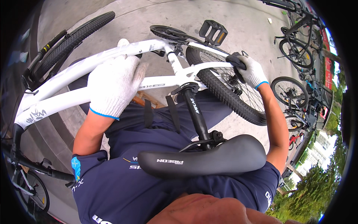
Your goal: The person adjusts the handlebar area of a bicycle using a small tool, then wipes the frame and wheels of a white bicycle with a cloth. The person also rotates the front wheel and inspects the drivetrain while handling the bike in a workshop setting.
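Observation:
A white bicycle frame (56, 98) lies across in front of me. My left hand (117, 82), in a white knit glove with blue trim, is closed over its tubes, the fingertips partly hidden. At the rear stay, my right hand (251, 71), gloved alike, grips a black cloth-like piece (235, 61) pressed against the white tube. The rear wheel (227, 98) stands beside that hand. A black seat post (196, 115) runs toward me to the black saddle (209, 156), close to my chest. Beyond the frame are a black pedal (213, 33) and the chainring (167, 33).
The front wheel (84, 37) juts out at the far left. Several parked bicycles (291, 91) line the right side, and another bicycle (33, 190) stands at the lower left. Grey paving (242, 22) stretches out beyond the frame. Trees (313, 186) show at the lower right.

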Tool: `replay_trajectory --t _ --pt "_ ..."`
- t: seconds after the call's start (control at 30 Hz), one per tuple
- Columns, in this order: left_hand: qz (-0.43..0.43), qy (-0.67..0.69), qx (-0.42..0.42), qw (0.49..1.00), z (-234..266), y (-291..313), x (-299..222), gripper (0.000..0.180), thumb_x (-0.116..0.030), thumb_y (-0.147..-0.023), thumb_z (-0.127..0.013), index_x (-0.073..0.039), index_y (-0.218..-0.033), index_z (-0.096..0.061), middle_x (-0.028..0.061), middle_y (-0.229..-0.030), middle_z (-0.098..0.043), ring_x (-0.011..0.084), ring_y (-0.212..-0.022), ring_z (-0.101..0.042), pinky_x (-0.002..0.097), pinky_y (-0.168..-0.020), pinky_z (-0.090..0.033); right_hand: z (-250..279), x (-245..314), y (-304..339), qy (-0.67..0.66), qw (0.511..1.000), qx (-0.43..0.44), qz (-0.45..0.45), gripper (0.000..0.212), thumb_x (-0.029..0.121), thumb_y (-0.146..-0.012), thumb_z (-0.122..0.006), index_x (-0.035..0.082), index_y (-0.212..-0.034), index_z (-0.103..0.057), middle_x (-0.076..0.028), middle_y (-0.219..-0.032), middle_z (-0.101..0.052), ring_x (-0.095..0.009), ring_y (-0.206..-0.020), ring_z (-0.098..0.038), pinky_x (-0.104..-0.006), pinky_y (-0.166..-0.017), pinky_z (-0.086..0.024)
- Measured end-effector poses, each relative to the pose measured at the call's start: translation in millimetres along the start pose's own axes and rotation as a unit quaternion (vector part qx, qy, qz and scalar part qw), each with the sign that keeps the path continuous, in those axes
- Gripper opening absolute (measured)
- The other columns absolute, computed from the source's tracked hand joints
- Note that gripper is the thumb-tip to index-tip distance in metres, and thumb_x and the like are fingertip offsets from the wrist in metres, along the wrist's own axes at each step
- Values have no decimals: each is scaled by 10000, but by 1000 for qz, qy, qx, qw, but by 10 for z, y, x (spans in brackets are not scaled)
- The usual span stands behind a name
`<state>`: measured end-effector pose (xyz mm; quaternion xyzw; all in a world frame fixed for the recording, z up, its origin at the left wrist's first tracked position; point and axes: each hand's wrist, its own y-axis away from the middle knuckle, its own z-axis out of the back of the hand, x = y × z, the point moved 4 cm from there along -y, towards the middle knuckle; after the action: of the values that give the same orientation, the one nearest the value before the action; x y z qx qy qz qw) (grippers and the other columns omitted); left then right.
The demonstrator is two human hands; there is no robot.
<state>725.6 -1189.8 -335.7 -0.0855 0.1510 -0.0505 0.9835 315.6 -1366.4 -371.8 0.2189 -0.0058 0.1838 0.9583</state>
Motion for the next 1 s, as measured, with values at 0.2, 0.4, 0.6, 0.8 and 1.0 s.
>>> replay_trajectory --t 0.2,0.4,0.6,0.8,1.0 --pt "-12 -1 16 1000 6 10 -30 260 -347 -971 -794 -139 -833 -723 66 -728 -645 256 -700 -686 407 -640 -552 431 -1267 967 4 983 132 -130 431 178 -848 -731 75 -1266 -758 -234 -1048 -787 -384 -997 -776 -445 -917 -608" --pt "-29 2 21 999 -3 10 -53 267 -352 -962 -803 -145 -822 -709 64 -721 -625 251 -687 -676 403 -612 -535 817 -498 1072 -145 989 25 -36 408 126 -894 -768 43 -1293 -745 -139 -1047 -800 -215 -955 -759 -374 -902 -600" --pt "-29 -10 11 999 -5 9 -70 285 -362 -965 -799 -145 -810 -697 62 -698 -610 248 -665 -664 400 -599 -527 266 1525 -267 -58 963 -85 247 484 192 -919 -786 71 -1375 -676 -173 -1302 -696 -389 -1190 -704 -445 -1028 -577" --pt "-17 -20 22 999 -48 19 -78 288 -366 -971 -784 -141 -809 -706 66 -704 -622 251 -662 -672 410 -599 -531 -495 1811 -952 -38 961 71 264 570 383 -965 -744 165 -1486 -665 -221 -1460 -627 -427 -1295 -668 -495 -1113 -550" --pt "-16 -28 39 999 -84 9 -124 292 -379 -984 -764 -142 -817 -734 75 -709 -666 256 -661 -696 416 -602 -547 -579 2079 -899 77 970 17 228 402 332 -926 -771 142 -1280 -771 -212 -1211 -712 -400 -1088 -752 -521 -932 -614"
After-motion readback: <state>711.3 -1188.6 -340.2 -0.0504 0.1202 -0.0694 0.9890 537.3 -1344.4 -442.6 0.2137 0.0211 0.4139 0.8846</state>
